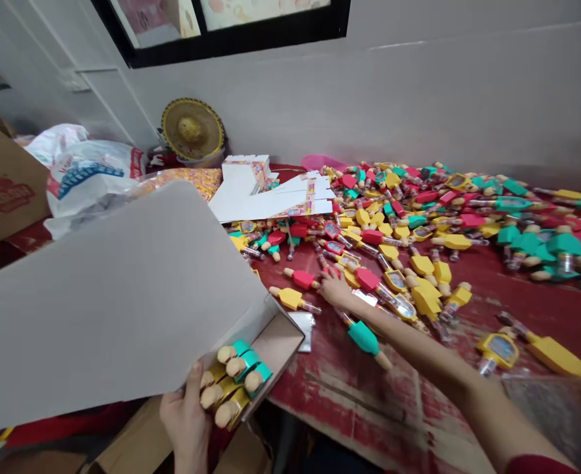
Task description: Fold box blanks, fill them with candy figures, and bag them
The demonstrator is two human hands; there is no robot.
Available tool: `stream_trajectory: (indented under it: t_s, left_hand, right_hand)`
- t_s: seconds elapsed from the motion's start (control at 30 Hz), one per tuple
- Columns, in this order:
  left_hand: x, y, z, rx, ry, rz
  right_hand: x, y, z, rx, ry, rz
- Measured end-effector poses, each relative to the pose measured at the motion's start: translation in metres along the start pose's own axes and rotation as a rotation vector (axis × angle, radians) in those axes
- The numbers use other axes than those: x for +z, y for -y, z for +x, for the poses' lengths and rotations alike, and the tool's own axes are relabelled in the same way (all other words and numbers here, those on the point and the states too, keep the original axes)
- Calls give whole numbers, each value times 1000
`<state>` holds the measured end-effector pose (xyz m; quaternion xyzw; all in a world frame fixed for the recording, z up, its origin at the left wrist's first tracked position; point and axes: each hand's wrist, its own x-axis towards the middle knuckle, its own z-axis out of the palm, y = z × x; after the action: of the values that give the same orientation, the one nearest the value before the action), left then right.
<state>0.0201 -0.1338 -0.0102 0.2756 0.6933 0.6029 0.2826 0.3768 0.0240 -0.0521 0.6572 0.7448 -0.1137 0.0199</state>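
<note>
My left hand (186, 411) grips the near edge of a white cardboard box (283, 332), its big white lid (137, 283) swung open to the left. Inside stand yellow candy toys (233, 405) and teal candy toys (251, 359), tan round ends facing me. On the red table, my right hand (334, 288) reaches into the loose toys, its fingers curled down over a red candy toy that they partly hide. Close by lie another red toy (303, 279), a yellow toy (290, 298) and a teal toy (364, 337) with a clear tube.
A wide heap of red, yellow and teal toys (418, 227) covers the table (334, 408) toward the wall. Behind the lid are white cardboard pieces (270, 203), plastic bags (95, 171), a sombrero (191, 128) and a brown carton (6, 181). A clear packet (303, 329) lies beside the box.
</note>
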Motion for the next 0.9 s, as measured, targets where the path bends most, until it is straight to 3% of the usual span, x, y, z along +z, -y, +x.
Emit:
stream_trajectory:
  t_s: [0.1, 0.2, 0.3, 0.37, 0.5, 0.6, 0.7, 0.8, 0.9]
  left_hand:
    - [19, -5, -5, 19, 63, -48]
    - [48, -15, -11, 35, 154, -84]
    - [82, -25, -17, 66, 268, -108]
    - [101, -32, -21, 72, 350, -120]
    - [121, -49, -28, 44, 500, -103]
    - [122, -56, -34, 75, 496, -153]
    - [123, -56, -37, 40, 505, -150]
    - [125, -52, -33, 49, 540, -107]
    - [129, -48, -27, 36, 560, -69]
  right_hand:
    - [-19, -43, -67, 95, -28, 114]
    - [-42, -71, -136, 113, -153, 569]
    - [-60, -71, -186, 121, -343, 998]
    - [-66, -56, -202, 171, -453, 1152]
    - [-56, -12, -191, 147, -444, 1207]
    - [-36, 17, -158, -17, -386, 1141]
    - [-22, 30, -120, -139, -307, 1052]
    - [-28, 32, -93, -173, -154, 874]
    - [-47, 36, -84, -140, -47, 606]
